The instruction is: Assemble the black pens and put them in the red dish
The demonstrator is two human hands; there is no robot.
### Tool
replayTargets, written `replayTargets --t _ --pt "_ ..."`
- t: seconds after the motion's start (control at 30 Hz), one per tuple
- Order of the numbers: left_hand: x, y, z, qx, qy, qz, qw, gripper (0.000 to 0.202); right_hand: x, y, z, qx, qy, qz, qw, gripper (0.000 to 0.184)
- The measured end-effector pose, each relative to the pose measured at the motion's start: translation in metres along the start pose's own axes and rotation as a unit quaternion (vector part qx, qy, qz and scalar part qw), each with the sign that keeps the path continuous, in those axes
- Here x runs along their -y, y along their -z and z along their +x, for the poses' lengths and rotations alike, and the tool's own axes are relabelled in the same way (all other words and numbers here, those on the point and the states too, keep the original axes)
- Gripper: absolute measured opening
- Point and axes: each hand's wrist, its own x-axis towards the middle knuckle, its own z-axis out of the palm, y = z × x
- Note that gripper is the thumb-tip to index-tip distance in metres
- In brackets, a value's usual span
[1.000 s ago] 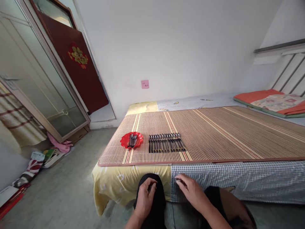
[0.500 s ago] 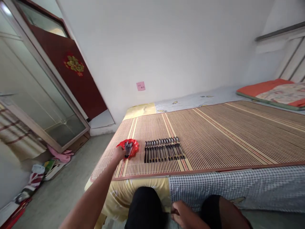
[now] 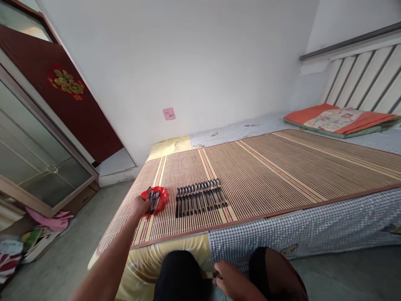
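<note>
My left hand [image 3: 140, 206] reaches over the near-left rim of a red scalloped plate [image 3: 163, 198]. Its fingers are closed on a dark pen [image 3: 148, 193] that stands tilted at the plate's edge. Several more pens [image 3: 155, 200] lie in the plate, just right of my fingers. To the right of the plate, a neat row of dark pens [image 3: 200, 197] lies side by side on the striped mat. My right hand [image 3: 226, 276] is low, between my knees at the bed's front edge. Its fingers are curled, and what they hold, if anything, is hidden.
The striped mat [image 3: 266, 175] covers most of the bed, over a checked sheet [image 3: 250, 238]. A folded orange and green quilt [image 3: 328, 118] lies at the far right by the white headboard [image 3: 360, 75]. A pink note [image 3: 168, 113] is on the wall.
My view has swung to the right, so everything sits further left. In the plate, one pen now stands up at my left fingertips. My right hand stays low by my knees.
</note>
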Motion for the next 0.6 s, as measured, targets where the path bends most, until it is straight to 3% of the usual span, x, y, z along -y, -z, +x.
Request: replayTargets --t 0.1,0.23,0.3,0.33,0.4,0.5,0.6 --pt "-0.008 -0.007 -0.053 0.036 0.004 -0.130 0.991 0.033 0.005 0.005 -0.005 0.002 0.008 -0.012 1.000 0.001" --pt "-0.013 -0.041 -0.160 0.119 0.009 -0.282 0.952 0.047 0.014 0.012 -0.004 -0.008 0.055 0.061 0.997 0.010" --pt "-0.018 -0.056 -0.208 0.219 0.048 -0.443 0.868 0.038 0.020 0.017 -0.001 0.012 0.062 0.171 0.983 0.017" --pt "-0.020 -0.061 -0.226 0.257 0.063 -0.474 0.840 0.036 0.023 0.020 0.000 0.026 0.059 0.236 0.970 0.021" --pt "-0.024 -0.066 -0.251 0.311 0.078 -0.496 0.807 0.035 0.029 0.028 0.000 0.038 0.057 0.357 0.932 0.035" --pt "-0.020 -0.073 -0.269 0.336 0.082 -0.467 0.814 0.037 0.037 0.041 -0.004 0.020 0.059 0.499 0.864 0.051" --pt "-0.009 -0.086 -0.280 0.358 0.079 -0.434 0.823 0.041 0.042 0.049 -0.009 0.010 0.065 0.576 0.815 0.050"
